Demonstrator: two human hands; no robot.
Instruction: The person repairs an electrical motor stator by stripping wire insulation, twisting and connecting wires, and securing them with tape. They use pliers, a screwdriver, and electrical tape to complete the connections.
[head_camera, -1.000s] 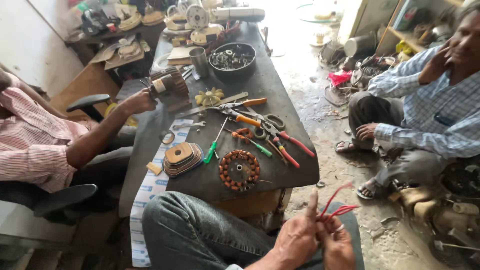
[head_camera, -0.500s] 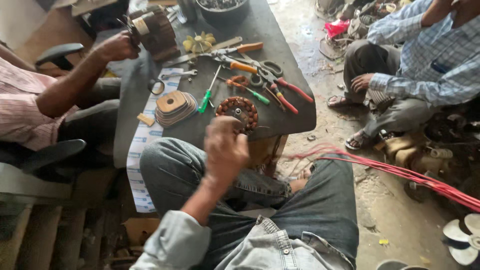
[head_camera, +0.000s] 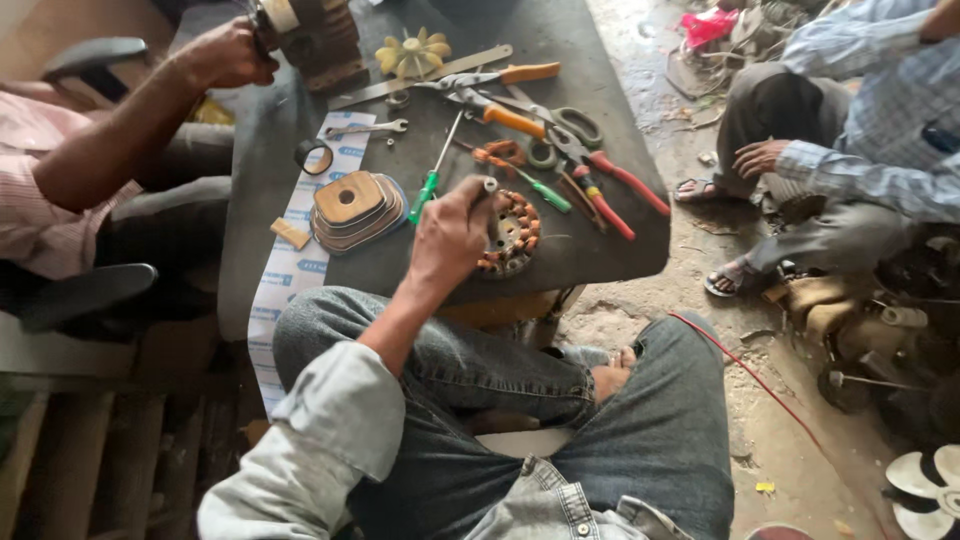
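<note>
Stator (head_camera: 512, 235) with copper coils, located on the dark table (head_camera: 600, 260) near its front edge, between green screwdriver (head_camera: 432, 182) and red pliers (head_camera: 610, 190). Left hand (head_camera: 450, 235) has been brought from above the lap half a second ago onto the stator's left rim; fingers are closed around it, so work on the stator is judged to be starting. Right hand is not seen. Red wire (head_camera: 750, 375) is trailed across the floor beside the knee.

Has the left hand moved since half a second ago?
Yes. The left hand has gone forward from above the knee onto the table, and now grips the near edge of the round copper-wound motor coil.
</note>
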